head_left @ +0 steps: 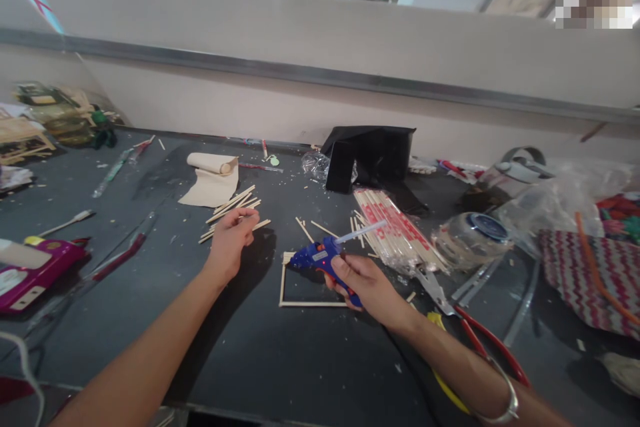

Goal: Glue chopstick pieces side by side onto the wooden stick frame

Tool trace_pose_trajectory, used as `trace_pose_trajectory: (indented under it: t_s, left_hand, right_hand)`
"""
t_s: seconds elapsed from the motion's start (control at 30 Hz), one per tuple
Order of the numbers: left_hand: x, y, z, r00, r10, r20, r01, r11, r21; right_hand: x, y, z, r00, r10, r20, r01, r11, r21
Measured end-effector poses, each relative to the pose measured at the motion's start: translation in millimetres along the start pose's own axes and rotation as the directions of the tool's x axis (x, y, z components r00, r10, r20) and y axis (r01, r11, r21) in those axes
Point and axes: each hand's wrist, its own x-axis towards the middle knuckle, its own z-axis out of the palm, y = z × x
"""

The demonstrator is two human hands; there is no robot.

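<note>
With the right grip, clasping a blue plastic glue gun at the far-left corner of a pale wooden-stick frame on the dark-grey desk. With the left grip bunched over slim pale sticks, cannot tell whether pinching any.

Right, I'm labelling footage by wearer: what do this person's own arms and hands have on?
The left hand and right hand are gloveless, and no sleeves show. A silvery bangle circles the right forearm; the left shows none.
</note>
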Motion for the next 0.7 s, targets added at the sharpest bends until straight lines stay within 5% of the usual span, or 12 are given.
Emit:
trace_pose_trajectory:
  t_s: [0.2,0.3,0.43,0.5,0.57,0.7]
  left_hand:
    - [-0.4,-2.3,0.3,1.000,0.004,0.008,-0.004,1.000,0.026]
    - [-4.1,7.1,-1.2,0.990,0.135,-0.027,-0.130,0.980,0.151]
    - [-2.9,28.1,-14.6,0.910,0.414,0.027,-0.353,0.740,0.573]
    - [3.1,35.3,-24.4,0.903,0.406,0.141,-0.376,0.588,0.716]
    - [10.8,38.2,-33.4,0.905,0.352,0.238,-0.382,0.426,0.820]
    - [20.2,37.4,-45.7,0.959,0.082,0.269,-0.281,0.221,0.934]
  right_hand:
    - [-7.3,-5.8,-10.5,0.999,-0.036,0.001,0.036,0.998,0.052]
    - [-19.3,-17.5,-19.9,0.998,-0.064,-0.027,0.065,0.998,0.026]
    - [-47.4,-33.7,-42.9,0.958,-0.208,-0.196,0.180,0.972,-0.152]
    - [-62.9,-38.3,-61.1,0.869,-0.339,-0.360,0.198,0.905,-0.376]
    - [-75.7,-40.8,-83.5,0.710,-0.497,-0.499,0.123,0.785,-0.607]
    - [-87.9,-42.9,-135.6,0.409,-0.770,-0.489,-0.152,0.471,-0.869]
